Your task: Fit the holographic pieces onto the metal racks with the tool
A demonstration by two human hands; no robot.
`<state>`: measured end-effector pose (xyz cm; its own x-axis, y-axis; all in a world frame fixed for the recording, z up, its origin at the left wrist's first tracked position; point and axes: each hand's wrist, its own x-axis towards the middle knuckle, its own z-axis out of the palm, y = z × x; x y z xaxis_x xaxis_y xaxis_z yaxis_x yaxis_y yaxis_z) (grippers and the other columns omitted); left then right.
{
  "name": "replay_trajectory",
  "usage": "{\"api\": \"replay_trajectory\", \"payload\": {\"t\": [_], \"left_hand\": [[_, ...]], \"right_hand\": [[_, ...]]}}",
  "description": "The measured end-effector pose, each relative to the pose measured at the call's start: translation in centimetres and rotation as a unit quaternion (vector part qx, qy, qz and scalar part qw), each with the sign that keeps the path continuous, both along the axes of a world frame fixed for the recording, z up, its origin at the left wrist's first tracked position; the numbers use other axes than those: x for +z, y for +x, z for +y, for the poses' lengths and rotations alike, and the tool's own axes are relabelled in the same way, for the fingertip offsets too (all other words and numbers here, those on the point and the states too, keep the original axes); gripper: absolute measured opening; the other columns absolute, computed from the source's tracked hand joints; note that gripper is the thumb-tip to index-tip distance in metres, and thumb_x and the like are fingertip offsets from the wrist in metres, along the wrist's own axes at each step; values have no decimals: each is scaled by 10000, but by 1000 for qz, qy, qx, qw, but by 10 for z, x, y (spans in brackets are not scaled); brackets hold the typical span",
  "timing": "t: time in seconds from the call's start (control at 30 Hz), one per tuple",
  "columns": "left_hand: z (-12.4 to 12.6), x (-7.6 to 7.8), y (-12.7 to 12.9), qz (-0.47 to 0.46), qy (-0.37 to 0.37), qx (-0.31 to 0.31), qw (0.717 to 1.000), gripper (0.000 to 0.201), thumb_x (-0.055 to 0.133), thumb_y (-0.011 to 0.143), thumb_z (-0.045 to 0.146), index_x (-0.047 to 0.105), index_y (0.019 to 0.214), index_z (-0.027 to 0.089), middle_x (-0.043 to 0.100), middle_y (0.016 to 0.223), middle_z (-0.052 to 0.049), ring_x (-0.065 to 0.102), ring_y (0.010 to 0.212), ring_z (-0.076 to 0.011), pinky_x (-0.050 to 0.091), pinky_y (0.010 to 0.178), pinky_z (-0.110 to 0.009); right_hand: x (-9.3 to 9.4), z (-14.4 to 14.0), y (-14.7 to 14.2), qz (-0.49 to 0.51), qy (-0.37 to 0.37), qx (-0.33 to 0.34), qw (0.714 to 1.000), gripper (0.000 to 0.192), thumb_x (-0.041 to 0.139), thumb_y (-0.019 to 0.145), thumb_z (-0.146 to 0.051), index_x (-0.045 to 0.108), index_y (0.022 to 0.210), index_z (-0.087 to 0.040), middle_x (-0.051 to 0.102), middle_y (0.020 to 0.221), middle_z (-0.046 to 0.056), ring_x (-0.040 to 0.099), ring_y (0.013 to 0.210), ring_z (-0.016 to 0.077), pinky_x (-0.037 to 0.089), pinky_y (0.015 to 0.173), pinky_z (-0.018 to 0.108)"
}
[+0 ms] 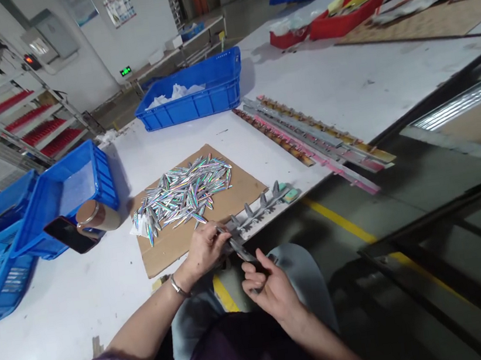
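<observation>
A purple sleeve and pale blue denim knees fill the bottom of the view, and just above them the right hand (271, 287) is curled with its fingers closed round the lower end of a slim grey metal strip (241, 250). The left hand (207, 246), a thin metal bangle at its wrist, pinches the upper part of the same strip between thumb and fingertips, so both grips are closed on it. The strip is held in the air just off the near edge of the white desk (343, 84), above the person's lap.

Just beyond the left hand a grey toothed rack (261, 204) lies along the desk edge, with pointed fins standing up from it in a row. Behind it, a flat brown cardboard sheet (226, 202) carries a loose heap of small spindle-shaped holographic pieces (184, 193), glossy and rainbow-silver.

Left of the cardboard a dark phone (69, 235) and a round copper-coloured lid (89, 214) rest against a blue plastic crate (69, 191); further blue crates sit beside it. Another blue crate (197, 91) with white plastic film inside stands farther back. To the right, long narrow strips (314, 135) in pink, brown and grey lie side by side, slanting across the desk. Red trays (343, 19) sit far off.
</observation>
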<state>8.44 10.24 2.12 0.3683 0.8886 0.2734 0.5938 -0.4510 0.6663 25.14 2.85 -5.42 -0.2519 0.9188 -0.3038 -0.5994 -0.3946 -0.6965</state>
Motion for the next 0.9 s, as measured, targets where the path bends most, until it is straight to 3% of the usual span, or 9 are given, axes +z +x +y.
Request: {"api": "replay_trajectory", "payload": {"t": [0.1,0.17,0.2,0.33,0.43,0.53,0.7,0.77,0.9], "left_hand": [[-2,-3,0,6,-2,6,1000,290,518,1005,425,661,902,195,697,884,-70,635,833,-181,493,811,-309],[-2,-4,0,19,-12,11,1000,296,502,1008,433,658,911,200,694,896,-76,636,850,-191,489,823,-317],[-2,-4,0,26,-17,13,999,299,495,1010,435,657,914,202,693,901,-81,636,856,-197,488,827,-323],[-3,-3,2,41,-22,16,999,315,478,1013,434,652,895,200,695,904,-96,632,855,-212,483,824,-340],[-4,-3,2,42,-13,11,999,337,467,1019,437,657,880,196,702,890,-94,632,849,-210,479,825,-336],[-6,-3,1,50,-6,11,999,367,447,1026,452,665,888,192,703,888,-93,638,851,-208,478,820,-327],[-8,-5,4,63,-1,23,998,382,444,1025,465,673,895,188,694,853,-88,639,839,-207,473,796,-314],[-9,-5,5,60,-3,26,998,374,454,1021,458,676,890,187,692,841,-89,638,833,-208,476,803,-318],[-5,4,-6,37,-49,-23,998,295,537,988,425,693,917,185,712,886,-87,655,844,-205,496,807,-309]], "right_hand": [[0,-3,6,-36,4,18,999,494,576,884,-686,637,989,-206,554,655,-21,446,479,103,407,495,246],[1,-5,14,-204,113,5,972,422,557,937,-598,638,1096,-216,649,770,34,591,623,172,477,601,305],[2,-6,19,-316,195,-5,929,372,548,961,-533,638,1140,-219,676,826,57,629,699,207,492,666,341],[5,-7,29,-625,428,-26,652,305,445,1025,-294,641,1228,-179,684,857,102,637,747,250,451,763,405],[4,-7,25,-678,446,-41,584,313,398,1040,-253,620,1239,-158,673,816,100,631,700,243,434,732,401],[0,-6,20,-629,405,-39,663,299,429,1025,-319,614,1216,-183,686,837,103,649,730,264,440,715,404],[-2,0,11,-232,120,-4,965,321,610,909,-552,585,1014,-250,579,689,-8,496,517,151,375,508,284],[-3,2,8,-14,-5,15,1000,391,691,839,-593,538,831,-234,426,598,-67,286,428,73,278,445,226],[-4,4,11,183,-110,50,976,418,821,751,-507,544,742,-194,338,601,-93,132,445,21,237,437,179]]}}
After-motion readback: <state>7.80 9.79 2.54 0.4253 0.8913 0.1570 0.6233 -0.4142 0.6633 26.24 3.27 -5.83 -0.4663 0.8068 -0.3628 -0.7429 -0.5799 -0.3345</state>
